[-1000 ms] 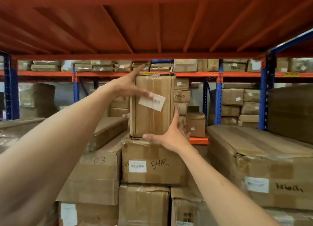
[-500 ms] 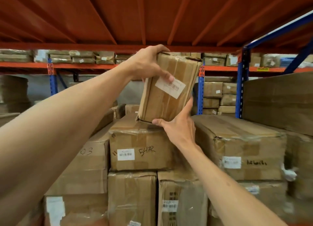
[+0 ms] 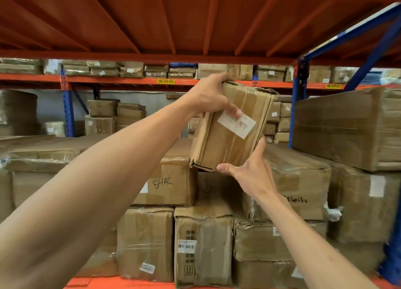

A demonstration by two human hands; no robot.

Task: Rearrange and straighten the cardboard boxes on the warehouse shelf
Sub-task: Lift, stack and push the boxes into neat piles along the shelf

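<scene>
Two hands hold the small box (image 3: 230, 126) aloft above the "5472" box (image 3: 171, 180): left hand (image 3: 208, 98) curled over its 11 o'clock corner, right hand (image 3: 249, 169) cupped beneath at 5 o'clock. Its long axis is tilted toward 1 o'clock.

Handwritten "5472" in black marker on the front of a cardboard box (image 3: 171, 181), centre-left of frame. Yellow tag (image 3: 166, 81) on the orange shelf beam, upper centre: "00-03-01". Second yellow tag (image 3: 333, 86), upper right: blurred, unreadable. Barcode label (image 3: 236, 124) on the tilted carton, centre: print too small. Scrawl (image 3: 296, 199) on the right-hand box: illegible.
</scene>
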